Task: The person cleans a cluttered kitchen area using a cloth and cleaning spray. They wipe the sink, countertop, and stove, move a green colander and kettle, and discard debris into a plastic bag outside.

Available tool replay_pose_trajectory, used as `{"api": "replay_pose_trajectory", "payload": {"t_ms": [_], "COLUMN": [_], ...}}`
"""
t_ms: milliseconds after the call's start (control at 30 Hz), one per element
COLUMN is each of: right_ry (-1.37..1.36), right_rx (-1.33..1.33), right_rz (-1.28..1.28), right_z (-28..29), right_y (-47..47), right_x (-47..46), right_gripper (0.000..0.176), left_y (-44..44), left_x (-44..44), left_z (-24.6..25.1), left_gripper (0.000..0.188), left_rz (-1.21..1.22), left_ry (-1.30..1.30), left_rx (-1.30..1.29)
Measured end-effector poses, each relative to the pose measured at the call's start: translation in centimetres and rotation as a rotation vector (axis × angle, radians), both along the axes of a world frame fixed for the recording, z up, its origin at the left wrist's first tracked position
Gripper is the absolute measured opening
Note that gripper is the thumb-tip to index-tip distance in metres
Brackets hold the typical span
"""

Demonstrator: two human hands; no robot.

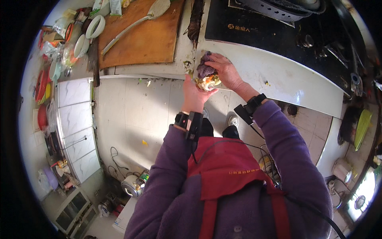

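Note:
My right hand (226, 70) presses a crumpled purple cloth (206, 66) at the front edge of the white countertop (244, 66). Just below that edge, my left hand (195, 95) is cupped palm up. A small heap of food scraps (208, 82), pale with orange and green bits, lies in the left palm against the cloth. How much of the heap still rests on the counter is hidden. Small green scraps (187, 64) dot the counter left of the cloth, and a few crumbs (267, 83) lie to its right.
A black glass cooktop (259, 33) carries a perforated pan ring (268, 9). Left of it, a wooden cutting board (143, 41) bears a long-handled spatula (128, 28); bowls (95, 27) crowd beyond. Below, cords (115, 158) and a rice cooker (131, 185) stand near the floor.

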State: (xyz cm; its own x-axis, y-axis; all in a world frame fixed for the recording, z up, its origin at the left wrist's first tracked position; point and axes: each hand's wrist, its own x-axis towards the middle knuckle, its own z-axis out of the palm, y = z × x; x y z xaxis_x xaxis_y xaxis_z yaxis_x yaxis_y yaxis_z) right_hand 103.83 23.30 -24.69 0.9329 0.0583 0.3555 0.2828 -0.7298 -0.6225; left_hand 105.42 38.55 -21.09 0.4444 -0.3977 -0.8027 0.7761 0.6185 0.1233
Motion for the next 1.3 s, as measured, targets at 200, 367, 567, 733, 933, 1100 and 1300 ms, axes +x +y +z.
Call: {"api": "replay_pose_trajectory", "payload": {"t_ms": [200,367,567,733,933,1100,1300], "right_ry": [0.200,0.119,0.107,-0.113,-0.051,0.064,0.314], "right_rx": [0.623,0.998,0.441,0.011,0.133,0.387,-0.549], "right_rz": [0.044,-0.199,-0.830,-0.752,-0.302,-0.571,-0.434], "right_z": [1.5,3.5,2.6,-3.1,-0.6,4.1,2.8], "right_y": [4.1,-1.6,-15.0,-9.0,6.4,8.1,11.8], "right_x": [-1.7,-5.4,-14.6,-12.3,-5.0,0.9,6.8], "right_gripper": [0.036,0.044,0.039,0.033,0.032,0.042,0.034], "left_y": [0.7,1.6,2.1,3.2,5.7,10.9,12.7], "left_x": [-0.9,-1.6,-2.8,-3.5,-2.8,-1.0,3.3], "left_z": [-1.5,-3.0,-3.5,-4.5,-5.9,-7.2,-9.7], "left_gripper": [0.055,0.050,0.048,0.050,0.046,0.045,0.040], "left_rz": [0.031,0.036,0.096,0.048,-0.074,-0.160,-0.226], "left_ry": [-0.086,-0.059,-0.152,-0.171,-0.123,-0.021,-0.024], "left_rx": [0.052,-0.066,-0.113,-0.110,-0.322,-0.348,-0.401]}}
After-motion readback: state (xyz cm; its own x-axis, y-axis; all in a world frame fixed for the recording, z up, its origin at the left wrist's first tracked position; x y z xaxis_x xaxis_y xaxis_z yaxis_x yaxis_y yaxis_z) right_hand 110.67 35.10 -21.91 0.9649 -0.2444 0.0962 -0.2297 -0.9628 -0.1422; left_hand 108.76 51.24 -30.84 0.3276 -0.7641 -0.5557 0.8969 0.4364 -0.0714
